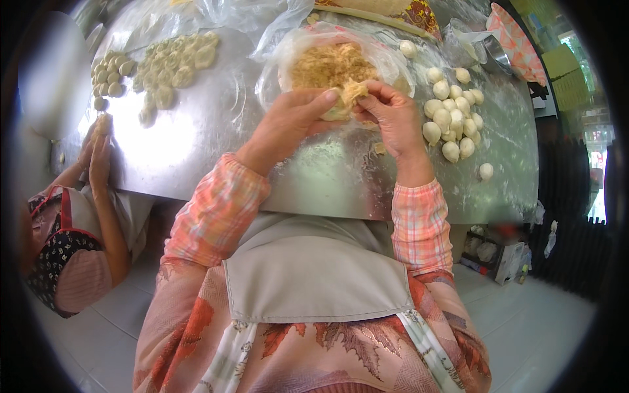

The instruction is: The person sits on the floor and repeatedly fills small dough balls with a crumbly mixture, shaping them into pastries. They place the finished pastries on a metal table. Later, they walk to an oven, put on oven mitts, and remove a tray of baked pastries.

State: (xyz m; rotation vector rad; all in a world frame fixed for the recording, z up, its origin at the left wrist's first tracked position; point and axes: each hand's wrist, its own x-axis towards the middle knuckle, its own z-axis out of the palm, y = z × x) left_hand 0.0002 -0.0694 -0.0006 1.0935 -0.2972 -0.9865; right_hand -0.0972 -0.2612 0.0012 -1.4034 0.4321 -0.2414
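My left hand [304, 110] cups a piece of dough [335, 112], its thumb lying along the top edge. Pinched in the fingertips of my right hand [390, 110] is a clump of shredded tan filling [355, 92], held right at the dough. Whether the clump touches the dough's inside cannot be told. Just beyond both hands, a bowl lined with a clear plastic bag [269, 73] holds a heap of the same loose filling [334, 64]. To the right of my right hand sits a pile of round white dough balls [454, 115].
A co-worker's hands [98, 152] press dough at the left of the metal table [324, 182]. Flattened dough pieces [177, 61] and small dough lumps [110, 73] lie beyond them. A metal container [495, 54] stands back right. Single dough balls [486, 171] lie apart from the pile.
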